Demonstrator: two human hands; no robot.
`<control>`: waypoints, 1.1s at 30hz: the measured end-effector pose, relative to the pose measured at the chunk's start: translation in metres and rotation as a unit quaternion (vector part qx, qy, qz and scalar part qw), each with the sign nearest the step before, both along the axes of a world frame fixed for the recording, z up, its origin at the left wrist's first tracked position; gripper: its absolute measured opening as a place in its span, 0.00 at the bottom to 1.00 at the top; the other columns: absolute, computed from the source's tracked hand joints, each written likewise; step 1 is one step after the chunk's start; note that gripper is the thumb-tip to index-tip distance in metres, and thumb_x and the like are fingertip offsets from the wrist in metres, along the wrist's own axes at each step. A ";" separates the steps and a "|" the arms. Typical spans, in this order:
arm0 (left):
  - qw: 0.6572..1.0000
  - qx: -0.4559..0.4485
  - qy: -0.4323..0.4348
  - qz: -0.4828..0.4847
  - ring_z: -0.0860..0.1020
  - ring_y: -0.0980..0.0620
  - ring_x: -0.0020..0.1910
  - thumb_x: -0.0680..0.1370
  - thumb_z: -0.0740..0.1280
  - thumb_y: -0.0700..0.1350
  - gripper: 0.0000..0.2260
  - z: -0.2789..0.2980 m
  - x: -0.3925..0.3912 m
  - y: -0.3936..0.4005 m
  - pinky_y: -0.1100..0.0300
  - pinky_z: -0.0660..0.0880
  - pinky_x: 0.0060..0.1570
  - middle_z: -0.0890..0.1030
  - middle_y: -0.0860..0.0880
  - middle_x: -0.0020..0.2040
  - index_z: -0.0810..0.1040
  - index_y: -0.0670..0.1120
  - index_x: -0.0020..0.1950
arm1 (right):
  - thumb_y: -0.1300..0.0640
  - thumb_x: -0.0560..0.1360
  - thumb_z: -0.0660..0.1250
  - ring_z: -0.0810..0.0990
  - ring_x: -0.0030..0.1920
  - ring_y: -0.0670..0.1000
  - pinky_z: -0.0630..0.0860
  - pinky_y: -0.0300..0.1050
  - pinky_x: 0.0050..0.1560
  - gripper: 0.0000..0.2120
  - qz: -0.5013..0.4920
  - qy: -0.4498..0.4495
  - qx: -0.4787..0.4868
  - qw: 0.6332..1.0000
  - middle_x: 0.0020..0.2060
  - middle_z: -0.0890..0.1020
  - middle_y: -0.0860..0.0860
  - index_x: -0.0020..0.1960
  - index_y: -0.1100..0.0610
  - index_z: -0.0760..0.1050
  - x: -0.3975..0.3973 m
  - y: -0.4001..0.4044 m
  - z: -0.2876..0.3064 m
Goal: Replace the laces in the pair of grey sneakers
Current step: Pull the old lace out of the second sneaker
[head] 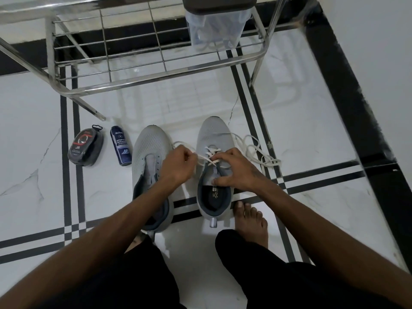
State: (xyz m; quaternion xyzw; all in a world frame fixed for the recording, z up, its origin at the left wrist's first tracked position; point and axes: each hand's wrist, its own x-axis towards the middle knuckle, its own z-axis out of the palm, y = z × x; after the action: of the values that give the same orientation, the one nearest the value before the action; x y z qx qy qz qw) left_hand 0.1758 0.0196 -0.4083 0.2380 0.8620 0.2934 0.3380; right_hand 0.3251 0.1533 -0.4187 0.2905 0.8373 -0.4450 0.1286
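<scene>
The left hand (pixel 176 165) pinches a flat white shoelace (pixel 206 157) between curled fingers and thumb, holding the strand taut out to the left of the right-hand grey mesh sneaker (pixel 214 141). The right hand (pixel 236 170) rests on that same sneaker: its fingers curl over the laced eyelets and seem to nip the lace there, while the thumb presses on the grey tongue just above the dark collar opening. The lace is threaded through only the lower eyelets nearest the toe; its loose remainder trails off the shoe's right side in loops lying on the floor (pixel 263 157).

Just beside it, to the left, stands the second grey mesh sneaker (pixel 149 148), toe pointing the same way, its eyelets bare and its tongue exposed; the left forearm crosses over its heel. Both shoes sit on a glossy white marble-patterned tiled floor (pixel 33 130) banded with black stripes.

Left of the unlaced sneaker lies a dark blue cylindrical bottle of sneaker cleaner (pixel 121 146), and beside that a dark oval shoe-shine sponge case (pixel 85 146) with a red ring on its lid. Beyond the shoes stands a chromed steel wire shoe rack (pixel 133 52), and on its shelf a clear plastic container with a dark lid (pixel 217 27) holding pale laces. A bare foot (pixel 252 221) rests near the right sneaker's heel, black trousers below.
</scene>
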 end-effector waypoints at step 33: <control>0.990 -0.028 0.083 -0.109 0.75 0.54 0.39 0.76 0.71 0.52 0.11 0.022 -0.039 -0.005 0.59 0.67 0.42 0.78 0.57 0.36 0.80 0.54 0.35 | 0.46 0.65 0.80 0.72 0.59 0.49 0.74 0.45 0.55 0.34 0.037 -0.017 0.047 0.998 0.58 0.69 0.47 0.69 0.44 0.73 0.001 -0.003 -0.001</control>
State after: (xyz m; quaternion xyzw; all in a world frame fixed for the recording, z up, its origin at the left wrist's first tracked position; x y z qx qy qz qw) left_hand 0.1371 0.0143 -0.3863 0.3446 0.8638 0.2098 0.3019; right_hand 0.3259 0.1499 -0.4195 0.2720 0.8652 -0.3953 0.1452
